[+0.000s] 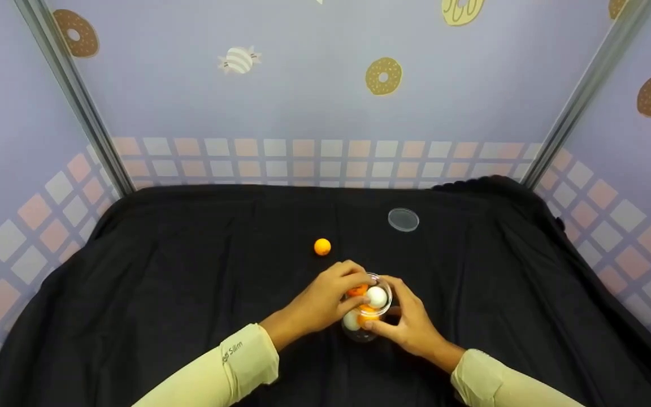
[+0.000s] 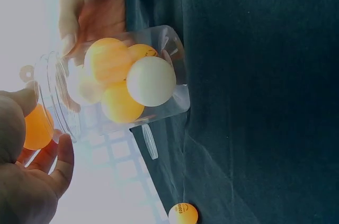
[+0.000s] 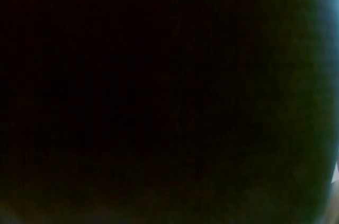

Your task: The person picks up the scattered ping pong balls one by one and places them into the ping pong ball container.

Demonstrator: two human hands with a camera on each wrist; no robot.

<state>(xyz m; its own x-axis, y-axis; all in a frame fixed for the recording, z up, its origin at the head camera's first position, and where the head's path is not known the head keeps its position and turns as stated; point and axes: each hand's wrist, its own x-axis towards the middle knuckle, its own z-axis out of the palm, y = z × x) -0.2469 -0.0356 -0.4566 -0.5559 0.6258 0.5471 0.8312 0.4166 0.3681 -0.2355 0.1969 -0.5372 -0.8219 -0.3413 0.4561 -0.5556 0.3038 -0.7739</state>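
A clear plastic jar [image 2: 164,41] with orange and white ping-pong balls inside stands on the black cloth. My right hand [image 1: 416,325] grips the jar's side, thumb in front and fingers around the far side. At the jar's mouth, my left hand [image 1: 325,294] pinches an orange ping-pong ball [image 2: 38,128] between thumb and fingers. Inside, a white ball [image 2: 151,81] and an orange ball [image 2: 122,102] press against the clear wall. The right wrist view is almost wholly dark and shows no hand or jar.
One loose orange ping-pong ball [image 1: 322,247] lies on the black cloth [image 1: 190,294] beyond my left hand. Farther back to the right lies a round clear lid [image 1: 403,220]. Patterned walls [image 1: 303,102] enclose the back and sides.
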